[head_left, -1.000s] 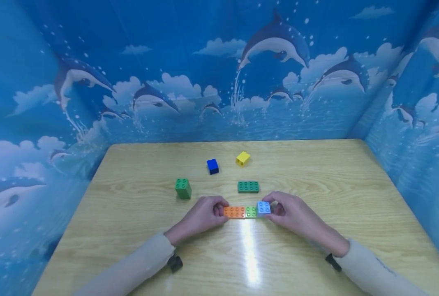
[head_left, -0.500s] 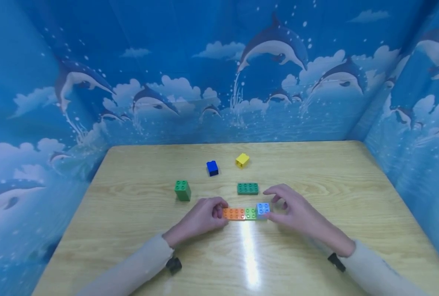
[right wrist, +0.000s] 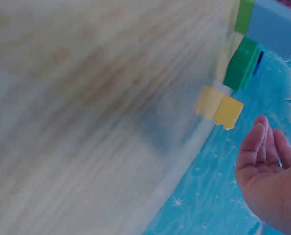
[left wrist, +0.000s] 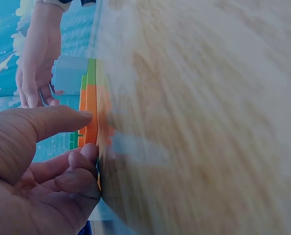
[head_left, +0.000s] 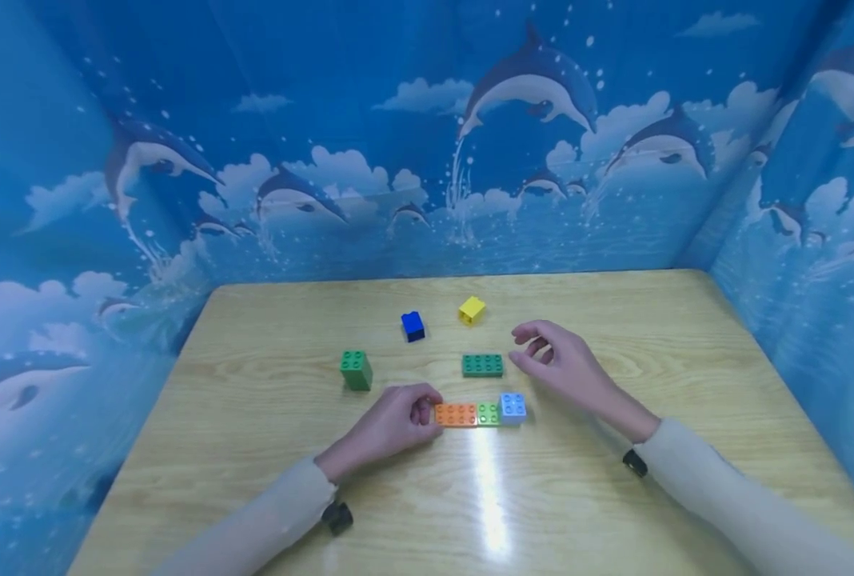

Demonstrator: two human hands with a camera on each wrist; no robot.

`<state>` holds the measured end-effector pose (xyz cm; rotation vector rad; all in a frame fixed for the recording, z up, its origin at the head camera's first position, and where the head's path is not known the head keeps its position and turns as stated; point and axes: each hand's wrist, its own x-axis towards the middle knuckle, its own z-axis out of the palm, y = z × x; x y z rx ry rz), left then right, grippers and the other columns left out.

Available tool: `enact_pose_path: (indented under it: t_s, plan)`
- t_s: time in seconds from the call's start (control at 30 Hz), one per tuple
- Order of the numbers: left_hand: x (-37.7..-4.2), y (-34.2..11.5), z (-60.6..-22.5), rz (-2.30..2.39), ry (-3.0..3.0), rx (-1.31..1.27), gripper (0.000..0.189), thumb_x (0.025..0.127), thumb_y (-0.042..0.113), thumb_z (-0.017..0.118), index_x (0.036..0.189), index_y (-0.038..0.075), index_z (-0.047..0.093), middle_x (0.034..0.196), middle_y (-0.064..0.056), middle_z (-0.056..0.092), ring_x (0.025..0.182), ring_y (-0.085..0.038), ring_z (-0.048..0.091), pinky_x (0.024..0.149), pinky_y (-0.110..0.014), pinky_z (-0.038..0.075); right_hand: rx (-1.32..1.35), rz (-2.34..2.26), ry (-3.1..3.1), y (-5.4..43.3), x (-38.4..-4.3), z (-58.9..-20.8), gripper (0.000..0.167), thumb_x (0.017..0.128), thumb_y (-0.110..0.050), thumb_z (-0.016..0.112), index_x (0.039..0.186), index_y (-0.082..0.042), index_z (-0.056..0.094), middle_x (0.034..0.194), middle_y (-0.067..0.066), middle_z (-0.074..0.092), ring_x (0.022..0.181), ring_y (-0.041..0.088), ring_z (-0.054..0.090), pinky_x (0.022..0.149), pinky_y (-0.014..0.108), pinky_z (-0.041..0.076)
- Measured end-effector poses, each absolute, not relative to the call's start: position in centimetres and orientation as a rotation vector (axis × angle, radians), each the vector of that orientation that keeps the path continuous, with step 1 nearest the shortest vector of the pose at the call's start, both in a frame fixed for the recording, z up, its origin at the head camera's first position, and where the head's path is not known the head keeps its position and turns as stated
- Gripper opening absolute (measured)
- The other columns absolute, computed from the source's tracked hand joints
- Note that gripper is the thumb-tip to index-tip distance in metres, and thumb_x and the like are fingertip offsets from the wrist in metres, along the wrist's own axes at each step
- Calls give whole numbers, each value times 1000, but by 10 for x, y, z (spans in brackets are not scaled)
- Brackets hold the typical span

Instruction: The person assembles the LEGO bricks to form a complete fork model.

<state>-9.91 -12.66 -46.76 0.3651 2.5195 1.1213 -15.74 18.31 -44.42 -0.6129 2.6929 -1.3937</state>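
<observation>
An orange building brick (head_left: 456, 415) lies end to end with a light green brick (head_left: 488, 413), and a light blue brick (head_left: 512, 407) sits on the green one's right end. My left hand (head_left: 398, 418) pinches the orange brick's left end between thumb and fingers; the left wrist view shows the thumb against its side. Holding nothing, my right hand (head_left: 560, 362) hovers with loosely bent fingers to the right of a flat dark green brick (head_left: 482, 366). The right wrist view shows that hand (right wrist: 270, 171) apart from the yellow brick (right wrist: 228, 112).
A tall green brick (head_left: 357, 370) stands left of the row. Farther back on the wooden table (head_left: 290, 320) lie a dark blue brick (head_left: 413, 326) and the yellow brick. A dolphin-print curtain (head_left: 398, 144) hangs behind the table and along both sides.
My right hand has let go of the light blue brick and moved up and away toward the back of the table. The left hand stays at the orange brick.
</observation>
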Motion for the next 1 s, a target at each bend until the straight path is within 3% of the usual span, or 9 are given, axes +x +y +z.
enact_pose_path:
  t_s: [0.17, 0.43, 1.0]
  plan:
    - [-99, -126, -467, 1125, 2530, 347, 41, 91, 14, 88, 128, 8, 73, 88, 5, 66, 78, -14, 63, 68, -28, 55, -442, -1438, 2665, 178, -178, -452, 45, 108, -35, 72, 139, -2, 66, 118, 8, 71, 104, 23, 67, 90, 43, 57]
    - [-99, -124, -466, 1127, 2502, 343, 40, 93, 15, 87, 129, 8, 73, 89, 4, 66, 77, -15, 62, 68, -28, 54, -299, -1395, 2608, 165, -200, -456, 63, 106, -49, 71, 148, -3, 59, 122, 12, 69, 108, 27, 65, 89, 44, 56]
    - [-98, -129, -467, 1138, 2504, 400, 39, 93, 13, 86, 129, 4, 73, 88, 5, 66, 78, -14, 63, 69, -28, 56, -121, -1330, 2581, 123, -233, -453, 73, 106, -52, 69, 156, -2, 53, 118, 14, 65, 102, 28, 63, 90, 46, 54]
